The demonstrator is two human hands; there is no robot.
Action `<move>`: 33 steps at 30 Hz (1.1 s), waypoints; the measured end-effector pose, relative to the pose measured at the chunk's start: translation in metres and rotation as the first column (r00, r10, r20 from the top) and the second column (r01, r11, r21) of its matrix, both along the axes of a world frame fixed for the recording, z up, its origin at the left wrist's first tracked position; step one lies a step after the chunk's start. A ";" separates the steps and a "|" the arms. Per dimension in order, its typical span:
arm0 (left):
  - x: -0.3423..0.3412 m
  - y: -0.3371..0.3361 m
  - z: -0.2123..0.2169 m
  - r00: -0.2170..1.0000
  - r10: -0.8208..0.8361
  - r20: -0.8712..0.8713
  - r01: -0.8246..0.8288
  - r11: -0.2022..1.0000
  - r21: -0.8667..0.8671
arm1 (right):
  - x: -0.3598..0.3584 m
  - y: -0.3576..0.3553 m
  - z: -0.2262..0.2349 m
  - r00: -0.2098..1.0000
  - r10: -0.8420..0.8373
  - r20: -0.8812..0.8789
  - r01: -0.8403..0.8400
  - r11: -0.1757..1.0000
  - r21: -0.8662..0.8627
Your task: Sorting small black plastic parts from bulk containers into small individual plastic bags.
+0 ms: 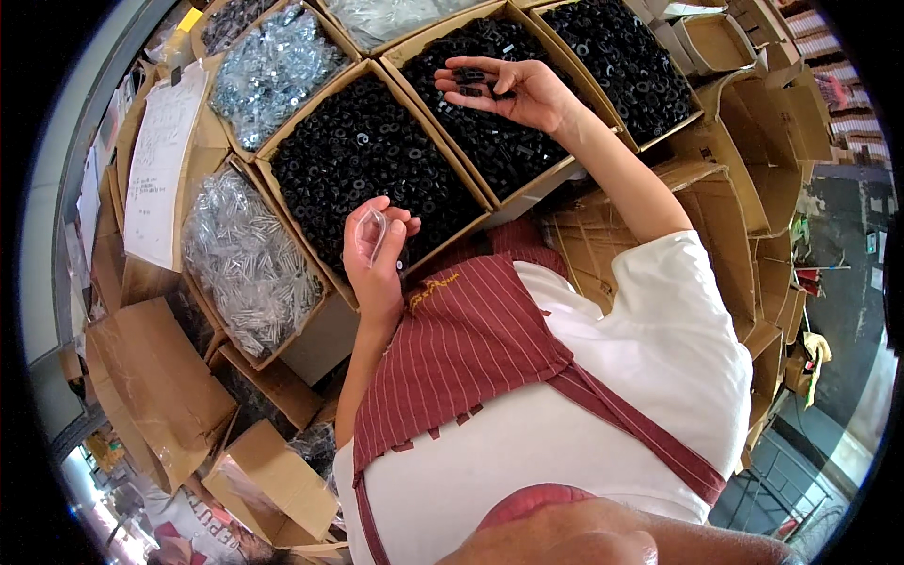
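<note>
My left hand (375, 252) is closed around a small clear plastic bag (379, 235), whose mouth gapes between thumb and fingers. It hovers over the near corner of a carton of black ring-shaped parts (363, 151). Farther off and to the right, my right hand (518, 92) is turned palm up over a carton of small black blocky parts (490, 146). A few small black parts (469, 75) rest on its slightly curled fingers; their exact kind is too small to tell.
Around these stand cartons of black washers (612, 61), shiny metal pieces (273, 75) and bagged screw-like metal parts (250, 268). A written sheet (165, 165) hangs at the left. Stacked cardboard boxes (697, 217) crowd the right, and more cartons (160, 386) lie lower left.
</note>
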State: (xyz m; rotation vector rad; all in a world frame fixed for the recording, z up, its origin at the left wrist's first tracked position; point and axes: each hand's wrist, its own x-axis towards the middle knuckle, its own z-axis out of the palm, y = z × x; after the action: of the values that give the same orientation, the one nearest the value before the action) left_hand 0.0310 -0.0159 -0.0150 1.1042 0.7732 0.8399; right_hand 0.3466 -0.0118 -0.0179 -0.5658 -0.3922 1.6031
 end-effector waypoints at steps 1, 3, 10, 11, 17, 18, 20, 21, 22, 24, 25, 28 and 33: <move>0.000 0.000 -0.001 1.000 -0.006 0.002 0.006 1.000 -0.006 | 0.000 -0.001 0.001 1.000 -0.005 -0.011 0.005 1.000 -0.002; 0.000 0.001 -0.003 1.000 -0.016 0.006 0.016 1.000 -0.003 | -0.004 -0.002 0.005 0.999 -0.028 0.047 0.030 0.999 -0.033; -0.001 -0.001 -0.003 0.999 -0.044 0.019 0.044 0.999 -0.001 | -0.008 -0.001 0.000 0.954 -0.072 0.290 0.096 0.993 -0.070; -0.001 0.000 -0.002 0.999 -0.043 0.017 0.043 0.999 -0.005 | -0.006 -0.002 0.004 0.927 -0.084 0.366 0.143 0.980 -0.136; -0.001 0.002 -0.002 0.999 -0.052 -0.010 0.052 0.999 0.001 | 0.020 -0.004 -0.020 0.214 0.187 0.959 0.084 0.974 -0.208; -0.002 0.001 -0.003 0.999 -0.050 -0.014 0.050 0.999 0.004 | 0.016 -0.005 -0.014 0.213 0.190 0.959 0.078 0.975 -0.210; -0.003 0.001 -0.004 0.999 -0.046 -0.019 0.046 0.999 0.005 | 0.005 -0.008 0.003 -0.369 0.374 0.851 -0.014 0.913 -0.407; -0.002 0.002 -0.003 0.998 -0.067 -0.018 0.067 0.998 0.018 | 0.002 -0.010 -0.002 -0.423 0.452 0.785 0.031 0.874 -0.486; -0.002 0.002 -0.002 0.996 -0.087 -0.018 0.088 0.996 0.031 | 0.002 -0.011 -0.008 -0.422 0.454 0.785 0.035 0.873 -0.486; -0.002 0.001 -0.002 0.995 -0.094 -0.021 0.095 0.995 0.033 | 0.007 -0.008 -0.016 -0.413 0.381 0.827 0.058 0.918 -0.393; -0.003 0.000 -0.002 0.995 -0.097 -0.024 0.097 0.995 0.037 | 0.012 -0.006 -0.015 -0.372 0.385 0.845 0.030 0.914 -0.404; -0.005 0.001 -0.005 0.996 -0.089 -0.016 0.089 0.996 0.032 | 0.022 -0.009 -0.016 -0.261 0.351 0.899 0.056 0.935 -0.349; -0.004 -0.001 0.000 0.999 -0.037 -0.006 0.037 0.999 0.016 | 0.031 -0.014 -0.008 -0.050 0.346 0.937 0.071 0.937 -0.342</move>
State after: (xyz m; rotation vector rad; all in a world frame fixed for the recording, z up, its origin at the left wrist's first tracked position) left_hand 0.0269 -0.0166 -0.0152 1.1324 0.7498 0.8132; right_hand 0.3780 -0.0258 -0.0257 -2.0893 -1.3971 1.0792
